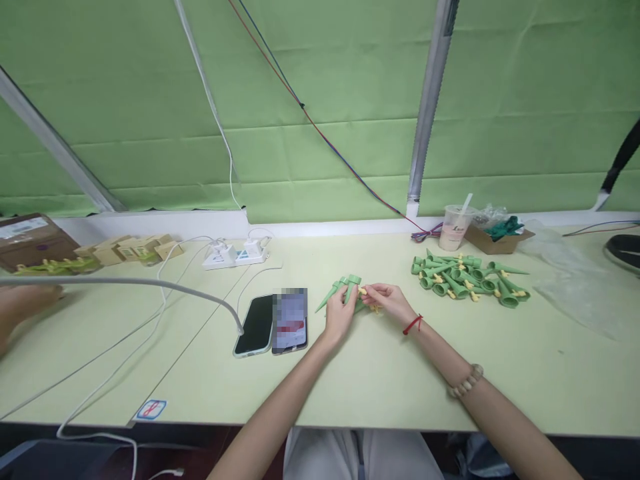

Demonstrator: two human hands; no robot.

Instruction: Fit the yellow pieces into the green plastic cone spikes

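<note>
My left hand (340, 313) is closed around a green plastic cone (353, 283) with a wide collar at its top. Fingers of my right hand (393, 301) pinch a small yellow piece (363, 291) against the side of that cone. Beside my left fingers lies another green cone (326, 297), its narrow tip toward the left. More green and yellow bits show partly under my hands. To the right is a heap of green cones (460, 277), several with small yellow pieces on them.
Two phones, a dark one (255, 325) and a lit one (290, 333), lie left of my hands. Behind them is a power strip (235, 255) with white cables. A drink cup (454, 228), a small cardboard box (493, 240) and plastic bags (575, 293) stand right. Another person's hand (30, 303) is far left.
</note>
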